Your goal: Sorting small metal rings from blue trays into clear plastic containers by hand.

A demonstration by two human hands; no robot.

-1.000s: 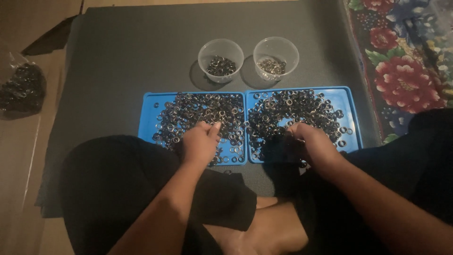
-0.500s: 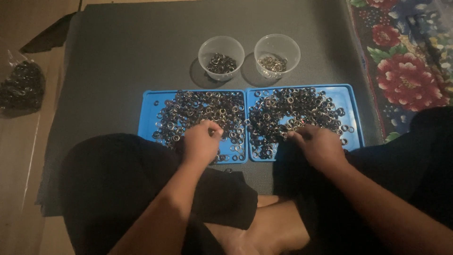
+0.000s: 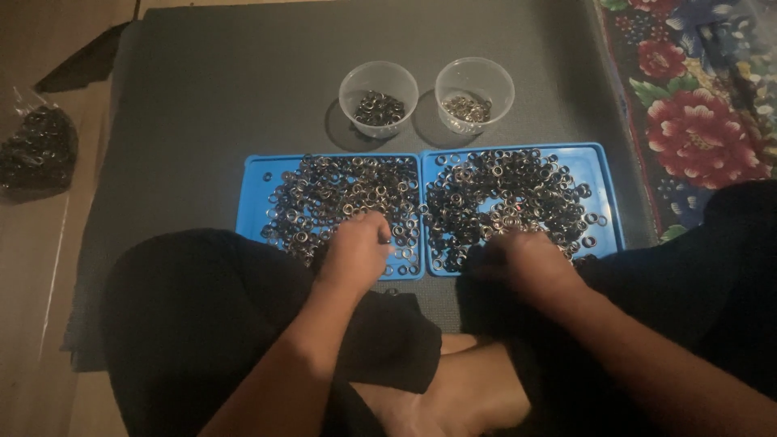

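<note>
- While both hands rest on the near edges of 2 blue trays, the left hand [image 3: 356, 252] curls loosely over the small metal rings [image 3: 340, 198] in the left tray [image 3: 252, 174], fingers bent down among them; whether it has pinched a ring cannot be told.
- Its partner, the right hand [image 3: 526, 259], lies knuckles-up at the near edge of the right tray [image 3: 609, 174], fingers folded under; what it holds, if anything, is hidden.
- Both trays are shallow, square, smooth plastic, set touching side by side on a dark grey, matte mat [image 3: 202, 105].
- Each tray carries a dense scatter of round rings, some dull dark, some shiny; those in the right tray [image 3: 518, 190] lie in a rough loop around a bare blue patch.
- 2 clear round plastic cups stand just beyond the trays: the left cup [image 3: 378, 97] holds darker rings, the right cup [image 3: 474, 93] paler ones.
- Far left, off the mat, a crinkled clear bag [image 3: 36, 154] of dark rings lies on the floor; far right is a floral rug [image 3: 696, 121].
- Compared with 0.5 s earlier, the right hand has drawn nearer the body, and the left has hardly shifted.
</note>
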